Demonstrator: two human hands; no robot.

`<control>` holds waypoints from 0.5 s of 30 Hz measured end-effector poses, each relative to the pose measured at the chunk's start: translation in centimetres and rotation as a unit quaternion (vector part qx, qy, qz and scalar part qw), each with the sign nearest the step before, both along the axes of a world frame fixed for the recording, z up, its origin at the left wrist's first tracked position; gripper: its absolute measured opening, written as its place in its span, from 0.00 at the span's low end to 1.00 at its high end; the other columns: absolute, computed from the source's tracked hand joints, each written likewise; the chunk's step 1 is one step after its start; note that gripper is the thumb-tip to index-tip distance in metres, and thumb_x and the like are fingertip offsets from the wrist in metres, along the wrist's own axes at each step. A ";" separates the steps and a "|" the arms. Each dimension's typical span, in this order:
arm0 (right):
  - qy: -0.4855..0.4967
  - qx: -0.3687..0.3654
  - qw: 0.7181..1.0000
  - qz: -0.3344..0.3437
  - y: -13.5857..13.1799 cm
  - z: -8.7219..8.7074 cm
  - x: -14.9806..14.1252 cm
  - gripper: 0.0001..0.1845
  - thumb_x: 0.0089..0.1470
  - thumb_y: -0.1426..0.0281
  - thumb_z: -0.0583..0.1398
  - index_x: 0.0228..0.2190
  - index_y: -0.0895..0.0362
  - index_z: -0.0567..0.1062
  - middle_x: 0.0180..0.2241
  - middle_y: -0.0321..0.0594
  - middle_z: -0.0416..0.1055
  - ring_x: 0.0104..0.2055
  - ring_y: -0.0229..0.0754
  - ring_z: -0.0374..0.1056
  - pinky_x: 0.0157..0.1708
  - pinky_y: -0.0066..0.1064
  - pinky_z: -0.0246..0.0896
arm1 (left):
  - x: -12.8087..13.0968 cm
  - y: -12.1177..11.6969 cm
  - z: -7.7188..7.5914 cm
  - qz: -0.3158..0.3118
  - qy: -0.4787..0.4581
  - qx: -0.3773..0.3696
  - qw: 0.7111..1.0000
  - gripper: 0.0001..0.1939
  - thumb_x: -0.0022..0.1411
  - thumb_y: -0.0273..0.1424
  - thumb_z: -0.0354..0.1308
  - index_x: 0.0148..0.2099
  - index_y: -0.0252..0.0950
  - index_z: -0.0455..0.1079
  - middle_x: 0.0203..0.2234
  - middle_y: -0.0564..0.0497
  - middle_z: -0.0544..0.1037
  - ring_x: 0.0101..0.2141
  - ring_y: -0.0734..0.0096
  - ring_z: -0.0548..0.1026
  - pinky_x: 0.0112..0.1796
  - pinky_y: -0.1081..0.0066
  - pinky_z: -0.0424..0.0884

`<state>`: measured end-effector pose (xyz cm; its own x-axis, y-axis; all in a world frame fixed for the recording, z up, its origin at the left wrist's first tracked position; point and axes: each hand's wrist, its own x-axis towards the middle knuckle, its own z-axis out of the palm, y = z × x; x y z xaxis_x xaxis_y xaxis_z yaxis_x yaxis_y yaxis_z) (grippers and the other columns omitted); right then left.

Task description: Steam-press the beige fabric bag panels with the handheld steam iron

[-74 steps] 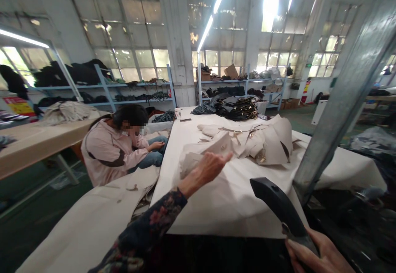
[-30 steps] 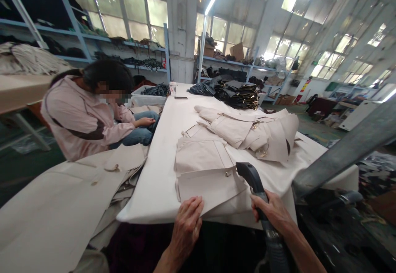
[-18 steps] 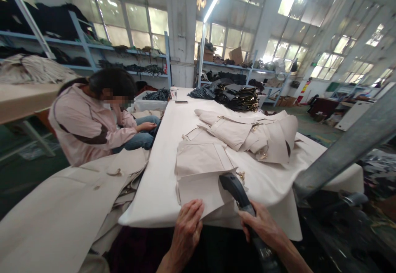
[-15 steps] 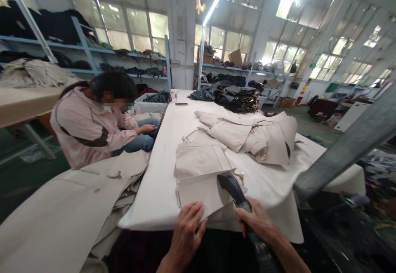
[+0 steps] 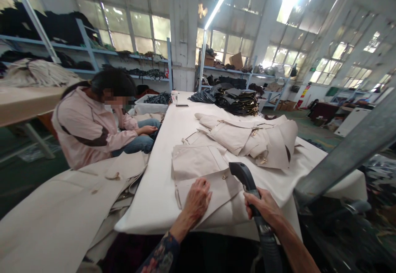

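Here, the right hand (image 5: 262,207) is clamped around the black nozzle (image 5: 243,176), whose head juts beyond the grip, while the left hand (image 5: 198,198), fingers together, lies over the beige panel (image 5: 216,188).

In view are one left hand (image 5: 196,202) and one right hand (image 5: 263,206), one curved black hose handle (image 5: 243,175), two tables, one white-covered table (image 5: 154,186) in the middle and one tan-topped table (image 5: 29,104) at left, one seated person (image 5: 82,129), one phone (image 5: 182,106), one cup (image 5: 174,98) and one slanted metal post (image 5: 349,157). The overlapping beige panels (image 5: 198,162) cannot be counted.
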<state>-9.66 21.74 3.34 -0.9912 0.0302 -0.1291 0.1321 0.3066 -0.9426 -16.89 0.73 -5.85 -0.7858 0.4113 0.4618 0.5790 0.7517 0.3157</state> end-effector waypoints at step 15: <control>-0.037 0.018 0.995 0.088 -3.6 -2.4 -0.3 0.10 0.49 0.66 0.56 0.20 0.57 0.65 0.12 0.30 0.64 0.13 0.34 0.61 0.14 0.25 0.59 | 4.4 0.0 -3.1 0.041 0.156 0.031 0.986 0.13 0.60 0.19 0.46 0.43 0.27 0.70 0.39 0.39 0.76 0.44 0.58 0.73 0.45 0.59 0.73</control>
